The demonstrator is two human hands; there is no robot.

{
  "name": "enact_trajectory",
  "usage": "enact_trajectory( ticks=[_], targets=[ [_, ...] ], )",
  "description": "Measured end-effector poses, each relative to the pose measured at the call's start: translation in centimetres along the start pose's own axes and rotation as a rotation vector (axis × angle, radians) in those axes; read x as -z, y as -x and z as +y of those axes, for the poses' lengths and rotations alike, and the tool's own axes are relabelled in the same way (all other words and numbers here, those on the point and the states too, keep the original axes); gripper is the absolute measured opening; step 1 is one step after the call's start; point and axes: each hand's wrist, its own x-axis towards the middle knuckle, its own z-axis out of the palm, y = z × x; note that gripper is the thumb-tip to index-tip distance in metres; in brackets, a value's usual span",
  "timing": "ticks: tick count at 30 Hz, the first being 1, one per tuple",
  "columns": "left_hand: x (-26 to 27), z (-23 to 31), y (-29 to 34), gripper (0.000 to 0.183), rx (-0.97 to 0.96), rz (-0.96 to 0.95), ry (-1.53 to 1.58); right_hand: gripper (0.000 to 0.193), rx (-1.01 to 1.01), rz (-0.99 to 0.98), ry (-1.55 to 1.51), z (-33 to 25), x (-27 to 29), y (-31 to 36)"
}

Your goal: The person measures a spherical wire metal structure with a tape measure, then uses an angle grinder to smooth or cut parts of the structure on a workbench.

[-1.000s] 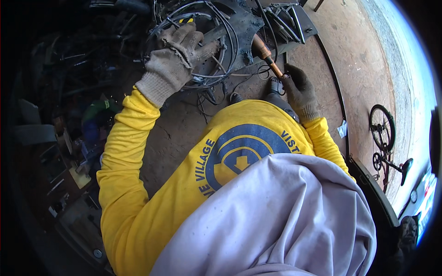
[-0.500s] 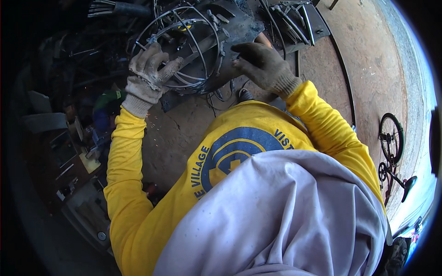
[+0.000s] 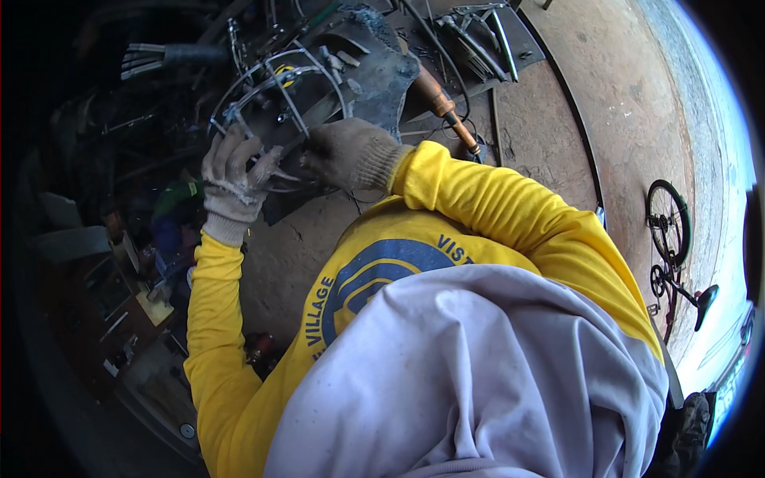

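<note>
A round frame of bent metal rods point(image 3: 288, 56) stands over the dark metal work surface, in front of me. My left hand point(image 3: 233, 177), in a dirty grey knit glove, is closed on the left side of the frame, fingers bent around a rod. My right hand point(image 3: 351, 154), gloved alike, is closed at the near right side of the frame; its fingertips are partly hidden behind the glove's back. Thin curved rods show between the two gloves. Just beyond the right hand lies a copper-brown cylindrical tool point(image 3: 434, 92) with a narrow end.
Metal pieces point(image 3: 478, 44) lie piled at the top right of the dark metal work surface point(image 3: 382, 80). A dark tube with thin rods point(image 3: 171, 56) is at upper left. Cluttered shelving point(image 3: 127, 295) stands left. A bicycle point(image 3: 671, 239) is at far right. Black cable point(image 3: 438, 40) loops beyond the tool.
My right hand has come left from open air beside the frame and closed at its near right side, uncovering the copper-brown tool. The left hand stays on the frame, which has tilted slightly.
</note>
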Motion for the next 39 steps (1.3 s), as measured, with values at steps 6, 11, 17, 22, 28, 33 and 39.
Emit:
enact_trajectory(
  ticks=[6,11,17,22,28,33,39],
  targets=[
    [2.3,1.5,-1.5,0.057,0.104,-0.049,-0.015,0.037,0.046,0.07,-0.134,0.2,-0.4,0.2],
    [3.2,2.7,-3.0,0.065,0.156,0.015,-0.121,0.038,0.116,0.159,-0.22,0.7,0.4,0.7],
    [3.6,4.3,-1.1,0.066,0.482,0.109,-0.172,0.038,0.107,0.171,-0.258,1.3,1.1,1.6],
    [0.1,4.7,8.3,0.052,0.816,0.191,-0.09,0.033,0.151,0.215,-0.235,1.1,1.2,1.3],
    [-0.5,9.3,6.8,0.047,1.239,0.232,0.366,0.033,0.192,0.069,-0.153,-0.7,0.8,1.0],
    [-1.2,10.4,7.4,0.05,1.559,0.582,0.962,0.031,0.295,0.051,-0.05,-0.8,0.0,0.7],
    [1.0,10.9,0.6,0.032,1.754,0.773,1.224,0.033,0.438,-0.097,0.107,-2.6,-0.1,1.1]
  ],
)
